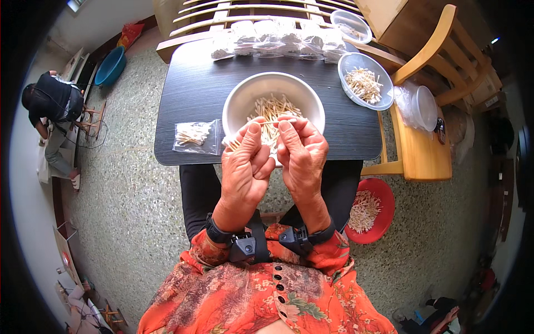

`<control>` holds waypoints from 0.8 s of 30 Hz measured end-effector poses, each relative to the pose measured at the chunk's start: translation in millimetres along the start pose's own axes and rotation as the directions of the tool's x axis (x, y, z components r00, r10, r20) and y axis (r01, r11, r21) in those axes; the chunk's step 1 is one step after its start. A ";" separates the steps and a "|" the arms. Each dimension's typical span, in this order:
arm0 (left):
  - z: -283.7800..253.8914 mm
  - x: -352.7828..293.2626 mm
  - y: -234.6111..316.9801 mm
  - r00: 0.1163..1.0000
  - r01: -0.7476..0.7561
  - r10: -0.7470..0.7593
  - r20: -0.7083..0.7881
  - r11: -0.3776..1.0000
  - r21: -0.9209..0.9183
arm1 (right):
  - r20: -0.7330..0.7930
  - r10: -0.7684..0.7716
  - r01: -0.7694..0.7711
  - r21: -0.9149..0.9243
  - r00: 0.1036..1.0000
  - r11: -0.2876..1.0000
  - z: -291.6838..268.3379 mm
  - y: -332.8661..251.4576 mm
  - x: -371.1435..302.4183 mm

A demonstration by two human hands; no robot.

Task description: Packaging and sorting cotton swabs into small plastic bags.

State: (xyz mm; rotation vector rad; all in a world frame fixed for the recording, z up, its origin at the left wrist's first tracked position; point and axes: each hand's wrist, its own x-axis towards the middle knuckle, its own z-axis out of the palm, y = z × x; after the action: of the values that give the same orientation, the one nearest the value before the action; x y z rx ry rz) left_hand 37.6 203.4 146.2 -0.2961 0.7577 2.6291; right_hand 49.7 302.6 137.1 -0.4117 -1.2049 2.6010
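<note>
Both hands, left hand (243, 167) and right hand (303, 158), pinch a small bunch of cotton swabs (266, 122) above the white bowl (239, 100) on the table (189, 94); light, thin, probably bendable sticks, best gripped mid-shaft.

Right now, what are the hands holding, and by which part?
The left hand grips a small bunch of cotton swabs by their middle. The right hand pinches a single swab near its right end.
</note>
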 end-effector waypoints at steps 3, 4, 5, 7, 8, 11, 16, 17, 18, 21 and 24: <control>-2.1 2.4 1.7 0.995 0.099 -0.096 0.041 0.991 -0.088 | -0.023 -0.138 0.131 -0.187 0.990 0.973 5.0 3.5 -3.7; -3.9 3.5 1.7 0.995 0.096 -0.092 0.038 0.991 -0.091 | -0.017 -0.200 0.189 -0.256 0.980 0.948 7.4 3.9 -5.3; -6.3 4.8 1.2 0.993 0.106 -0.099 0.060 0.986 -0.132 | -0.005 -0.260 0.245 -0.323 0.966 0.914 9.4 4.0 -7.0; -6.6 5.9 0.8 0.991 0.117 -0.104 0.082 0.977 -0.175 | 0.032 -0.284 0.279 -0.322 0.958 0.905 9.5 6.9 -8.2; -4.4 6.0 0.6 0.993 0.115 -0.106 0.059 0.978 -0.177 | 0.076 -0.346 0.347 -0.390 0.935 0.853 6.0 12.2 -6.6; 3.9 4.2 4.3 0.994 0.102 -0.105 -0.019 0.987 -0.127 | 0.141 -0.386 0.406 -0.456 0.911 0.792 7.1 15.2 -6.8; -5.0 8.7 3.7 0.998 0.047 -0.051 -0.047 0.995 -0.090 | 0.298 -0.455 0.542 -0.531 0.839 0.652 11.1 13.2 -7.7; -4.8 10.0 4.4 0.995 0.039 -0.049 -0.092 0.993 -0.111 | 0.392 -0.486 0.622 -0.554 0.781 0.553 11.6 12.2 -6.7; -4.9 10.9 5.2 0.989 0.030 -0.048 -0.136 0.991 -0.133 | 0.461 -0.476 0.656 -0.615 0.749 0.437 10.5 5.6 -8.0; -12.2 8.3 11.8 0.993 0.059 -0.036 0.112 0.977 -0.206 | 0.402 -0.504 0.635 -0.609 0.764 0.475 4.2 -1.5 -3.3; -7.9 8.7 16.2 1.000 0.003 -0.003 -0.003 0.982 -0.187 | 0.237 -0.454 0.459 -0.751 0.859 0.475 0.1 -5.9 8.4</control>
State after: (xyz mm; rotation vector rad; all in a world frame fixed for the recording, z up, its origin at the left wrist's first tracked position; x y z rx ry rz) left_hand 23.7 189.1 144.6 -0.3526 0.5107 2.7015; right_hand 42.4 309.1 140.5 -0.1690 -2.1002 1.4810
